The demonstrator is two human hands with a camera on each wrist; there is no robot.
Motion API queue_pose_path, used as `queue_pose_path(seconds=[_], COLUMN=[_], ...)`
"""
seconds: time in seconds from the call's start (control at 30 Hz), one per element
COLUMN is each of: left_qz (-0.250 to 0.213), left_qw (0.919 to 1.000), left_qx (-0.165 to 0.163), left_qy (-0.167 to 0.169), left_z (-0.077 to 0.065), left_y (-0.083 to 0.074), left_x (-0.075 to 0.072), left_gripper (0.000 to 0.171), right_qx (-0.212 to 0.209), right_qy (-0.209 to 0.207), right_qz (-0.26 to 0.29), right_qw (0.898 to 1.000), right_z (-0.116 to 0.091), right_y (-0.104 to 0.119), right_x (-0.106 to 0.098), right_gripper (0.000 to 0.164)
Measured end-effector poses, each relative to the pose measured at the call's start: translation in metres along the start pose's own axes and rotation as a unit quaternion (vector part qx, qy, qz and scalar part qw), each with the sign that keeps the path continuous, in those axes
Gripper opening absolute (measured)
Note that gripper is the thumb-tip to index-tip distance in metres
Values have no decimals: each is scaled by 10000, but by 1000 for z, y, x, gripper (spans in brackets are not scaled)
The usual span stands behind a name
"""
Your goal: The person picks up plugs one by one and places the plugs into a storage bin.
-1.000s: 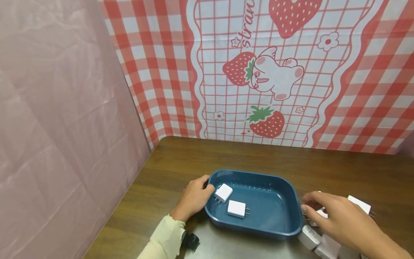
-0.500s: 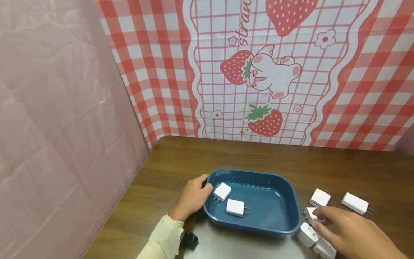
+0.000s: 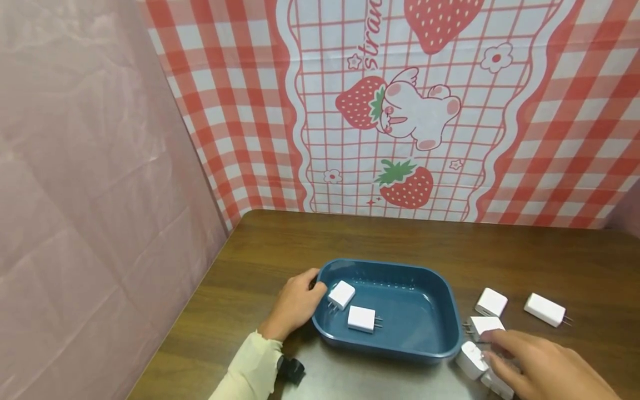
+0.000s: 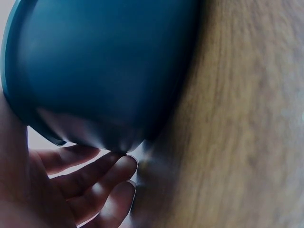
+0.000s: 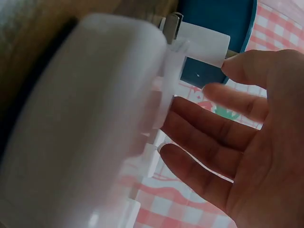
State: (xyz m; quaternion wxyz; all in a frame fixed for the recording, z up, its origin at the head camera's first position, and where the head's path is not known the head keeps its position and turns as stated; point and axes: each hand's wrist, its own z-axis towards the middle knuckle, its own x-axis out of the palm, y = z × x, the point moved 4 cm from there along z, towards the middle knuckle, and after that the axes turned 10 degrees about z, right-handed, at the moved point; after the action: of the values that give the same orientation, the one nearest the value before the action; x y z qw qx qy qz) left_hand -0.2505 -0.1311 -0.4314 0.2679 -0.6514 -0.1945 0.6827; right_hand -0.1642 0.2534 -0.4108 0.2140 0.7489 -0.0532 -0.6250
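My left hand (image 3: pixel 295 303) grips the left end of a blue rectangular tray (image 3: pixel 400 311), its thumb at the rim and its fingers (image 4: pixel 109 173) along the outer wall. Two white plug chargers (image 3: pixel 361 319) lie inside the tray, toward its left end. Beyond the tray's right end, my right hand (image 3: pixel 545 361) reaches over a group of white chargers. Its fingertips are right at one charger (image 3: pixel 485 326) whose prongs point at the tray. In the right wrist view the fingers (image 5: pixel 204 128) are spread, and the thumb lies by the edge of a white charger (image 5: pixel 204 45).
Two more chargers lie behind the group: one squarish (image 3: pixel 491 301), one longer (image 3: pixel 545 309). In front, another charger (image 3: pixel 471 360) sits against the tray's corner, with one partly under the hand. A red checked cloth (image 3: pixel 260 111) hangs behind the wooden table (image 3: pixel 250 266).
My right hand has drawn back to the right and toward me, uncovering the chargers behind it. The charger at its fingertips has turned slightly. My left hand stays on the tray.
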Motion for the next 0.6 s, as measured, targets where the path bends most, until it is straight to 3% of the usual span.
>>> queue_pose_path(seconds=[0.23,0.6], left_qz=[-18,-41], left_qw=[10000,10000], left_qx=[43,25], left_qy=[-65,-14], left_z=[0,0], left_y=[0,1], left_x=[-2,-1], left_gripper=[39,39], right_qx=[-357,16], right_qy=[-182,129], right_qz=[-159,-13], right_qw=[9991,9999], right_z=[-4,-4], right_y=[2,8], right_x=[0,5], right_gripper=[27,48])
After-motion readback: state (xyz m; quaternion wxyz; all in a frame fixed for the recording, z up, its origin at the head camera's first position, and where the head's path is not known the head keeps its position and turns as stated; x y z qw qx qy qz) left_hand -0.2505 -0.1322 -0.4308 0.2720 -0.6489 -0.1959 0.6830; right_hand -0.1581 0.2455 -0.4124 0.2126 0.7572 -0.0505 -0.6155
